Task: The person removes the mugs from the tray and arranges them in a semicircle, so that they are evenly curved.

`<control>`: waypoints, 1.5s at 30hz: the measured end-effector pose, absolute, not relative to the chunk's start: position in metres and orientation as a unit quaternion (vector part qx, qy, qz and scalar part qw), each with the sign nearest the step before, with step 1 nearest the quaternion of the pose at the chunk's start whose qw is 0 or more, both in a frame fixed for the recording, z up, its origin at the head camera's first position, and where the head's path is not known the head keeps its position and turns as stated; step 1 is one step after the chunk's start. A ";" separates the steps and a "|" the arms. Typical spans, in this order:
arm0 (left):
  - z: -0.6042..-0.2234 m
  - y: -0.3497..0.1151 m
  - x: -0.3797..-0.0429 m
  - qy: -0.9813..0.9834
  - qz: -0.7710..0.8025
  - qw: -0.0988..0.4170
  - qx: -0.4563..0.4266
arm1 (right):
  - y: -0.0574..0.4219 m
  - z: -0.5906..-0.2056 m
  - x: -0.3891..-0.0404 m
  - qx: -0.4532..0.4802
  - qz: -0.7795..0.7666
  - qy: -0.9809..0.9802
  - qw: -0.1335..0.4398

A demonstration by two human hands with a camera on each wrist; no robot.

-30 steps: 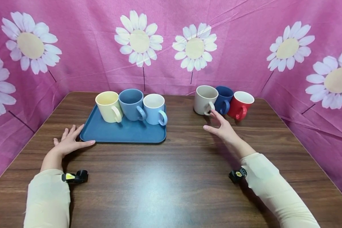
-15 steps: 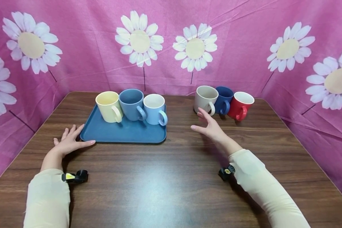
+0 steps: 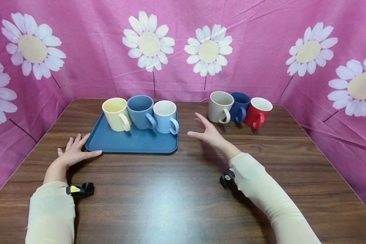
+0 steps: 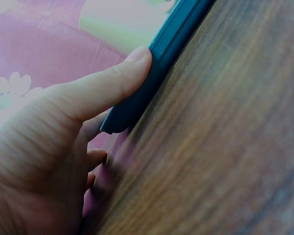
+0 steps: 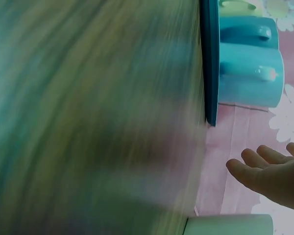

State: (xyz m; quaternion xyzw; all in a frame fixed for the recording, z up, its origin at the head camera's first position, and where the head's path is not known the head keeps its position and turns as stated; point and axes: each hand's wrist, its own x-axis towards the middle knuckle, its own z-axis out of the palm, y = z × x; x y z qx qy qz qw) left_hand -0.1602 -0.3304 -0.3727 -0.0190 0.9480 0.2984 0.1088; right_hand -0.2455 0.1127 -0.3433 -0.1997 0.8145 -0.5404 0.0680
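A blue tray (image 3: 131, 145) bears three mugs in a row: a yellow mug (image 3: 116, 117), a darker blue mug (image 3: 140, 113) and a light blue mug (image 3: 165, 118). My left hand (image 3: 73, 154) rests at the tray's near-left corner, thumb touching the front edge and the other fingers spread along the left side. In the left wrist view, the thumb (image 4: 122, 78) lies against the tray rim. My right hand (image 3: 211, 135) holds nothing, its fingers extended over the table between the tray and a grey mug (image 3: 219, 108).
Beside the grey mug stand a dark blue mug (image 3: 239, 105) and a red mug (image 3: 257, 113), handles turned toward me. A pink cloth with white daisies (image 3: 183, 81) hangs behind the wooden table (image 3: 158, 196). Each wrist wears a small black camera (image 3: 227, 178).
My right hand has moved left, away from the grey mug's handle toward the tray. The left hand, tray and mugs have stayed in place.
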 end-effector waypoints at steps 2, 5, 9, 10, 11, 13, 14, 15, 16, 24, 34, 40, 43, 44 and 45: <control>-0.373 -0.330 -0.161 0.948 0.300 0.109 -0.019 | 0.107 -0.342 -0.246 -0.200 -0.544 0.811 0.078; -0.373 -0.330 -0.161 0.948 0.300 0.108 -0.019 | 0.098 -0.341 -0.245 -0.206 -0.542 0.811 0.083; -0.373 -0.330 -0.161 0.949 0.297 0.107 -0.018 | 0.087 -0.342 -0.246 -0.201 -0.538 0.814 0.087; -0.373 -0.330 -0.161 0.949 0.296 0.107 -0.018 | 0.085 -0.342 -0.246 -0.198 -0.539 0.814 0.089; -0.373 -0.330 -0.161 0.949 0.296 0.107 -0.018 | 0.082 -0.342 -0.246 -0.196 -0.538 0.815 0.090; -0.373 -0.330 -0.161 0.949 0.297 0.107 -0.018 | 0.078 -0.343 -0.247 -0.188 -0.544 0.813 0.094; -0.372 -0.330 -0.161 0.948 0.298 0.107 -0.018 | 0.075 -0.343 -0.247 -0.184 -0.548 0.811 0.096; -0.372 -0.330 -0.160 0.948 0.298 0.107 -0.019 | 0.073 -0.343 -0.247 -0.181 -0.551 0.809 0.098; -0.372 -0.331 -0.160 0.948 0.299 0.107 -0.019 | 0.071 -0.343 -0.247 -0.177 -0.556 0.806 0.101; -0.372 -0.332 -0.161 0.948 0.300 0.109 -0.019 | 0.056 -0.342 -0.244 -0.154 -0.590 0.783 0.123; -0.373 -0.331 -0.161 0.949 0.295 0.111 -0.020 | 0.045 -0.339 -0.246 -0.045 -0.677 0.712 0.180; -0.372 -0.331 -0.161 0.949 0.295 0.110 -0.019 | 0.039 -0.340 -0.253 0.006 -0.701 0.691 0.176; -0.372 -0.332 -0.161 0.949 0.294 0.110 -0.018 | 0.036 -0.340 -0.256 0.013 -0.705 0.686 0.177; -0.372 -0.332 -0.161 0.949 0.294 0.110 -0.018 | 0.035 -0.340 -0.257 0.014 -0.706 0.685 0.178; -0.372 -0.332 -0.162 0.949 0.294 0.110 -0.018 | 0.034 -0.340 -0.258 0.015 -0.706 0.685 0.179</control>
